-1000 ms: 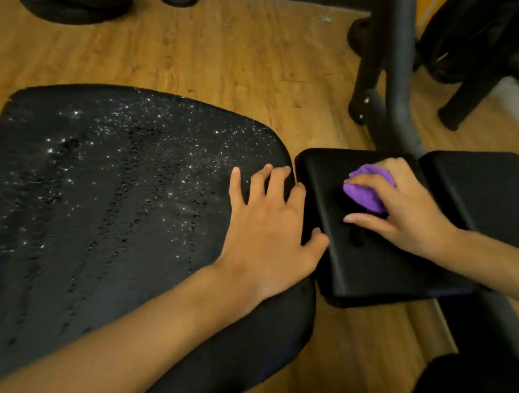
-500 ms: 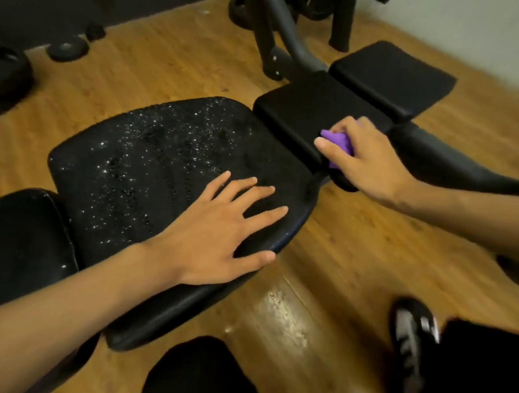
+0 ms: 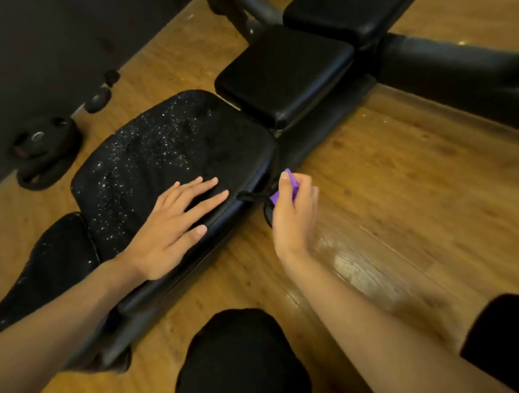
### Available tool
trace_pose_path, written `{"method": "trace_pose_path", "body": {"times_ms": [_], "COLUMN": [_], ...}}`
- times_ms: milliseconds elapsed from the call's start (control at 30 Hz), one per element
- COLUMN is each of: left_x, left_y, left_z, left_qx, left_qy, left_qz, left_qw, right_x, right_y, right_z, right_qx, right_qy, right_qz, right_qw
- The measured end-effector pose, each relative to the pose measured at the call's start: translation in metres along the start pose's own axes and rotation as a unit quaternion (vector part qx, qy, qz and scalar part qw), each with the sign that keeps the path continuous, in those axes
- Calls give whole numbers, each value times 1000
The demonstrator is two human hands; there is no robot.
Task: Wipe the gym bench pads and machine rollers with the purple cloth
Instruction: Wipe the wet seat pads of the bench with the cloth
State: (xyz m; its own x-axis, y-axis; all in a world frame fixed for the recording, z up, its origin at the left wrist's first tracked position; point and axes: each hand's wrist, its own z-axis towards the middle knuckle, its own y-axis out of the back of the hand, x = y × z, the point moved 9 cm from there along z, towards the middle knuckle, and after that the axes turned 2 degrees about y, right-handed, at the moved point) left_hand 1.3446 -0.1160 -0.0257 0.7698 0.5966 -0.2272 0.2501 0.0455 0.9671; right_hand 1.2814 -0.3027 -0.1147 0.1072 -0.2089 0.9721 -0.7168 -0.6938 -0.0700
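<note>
Beside the bench pad (image 3: 176,150), bunched purple cloth (image 3: 285,188)

left hand (image 3: 172,228): flat, fingers spread, palm down | right hand (image 3: 293,219): curled, pinching purple cloth (image 3: 292,183)

The scene is lit dimly and warmly. A pale patch of glare is seen on the wooden floor (image 3: 351,261) to the right of the large bench pad (image 3: 164,149), whose surface is dotted with small bright glints. The area beyond the pad's left side is lost in deep shadow. Motion blur is spread throughout, most strongly over the right hand (image 3: 293,210) and its forearm. Lines far from the pad are bent by the wide lens.
</note>
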Motion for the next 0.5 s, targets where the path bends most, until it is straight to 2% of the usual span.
{"method": "trace_pose_path", "body": {"times_ms": [67,167,300,367,433,500], "left_x": [-4,-3,0,2,5,9], "left_y": [-2,0,-1,0,1,0], "left_z": [5,7,4,3,3,3], "left_qx": [8,5,8,-4,-18,-22], "left_qy": [1,11,10,2,4,8], "left_qz": [2,14,22,29,27,23], "left_qw": [1000,1000,1000,1000,999,999], "right_x": [-3,8,8,11,14,9], "right_y": [-1,-12,-47,-56,-58,-55], "right_z": [-1,3,-14,-30,-13,30], "right_qx": [-26,-52,-5,5,-2,-22], "right_qy": [-22,0,12,46,63,37], "right_qz": [47,68,54,39,32,23], "right_qw": [998,996,998,998,998,999]}}
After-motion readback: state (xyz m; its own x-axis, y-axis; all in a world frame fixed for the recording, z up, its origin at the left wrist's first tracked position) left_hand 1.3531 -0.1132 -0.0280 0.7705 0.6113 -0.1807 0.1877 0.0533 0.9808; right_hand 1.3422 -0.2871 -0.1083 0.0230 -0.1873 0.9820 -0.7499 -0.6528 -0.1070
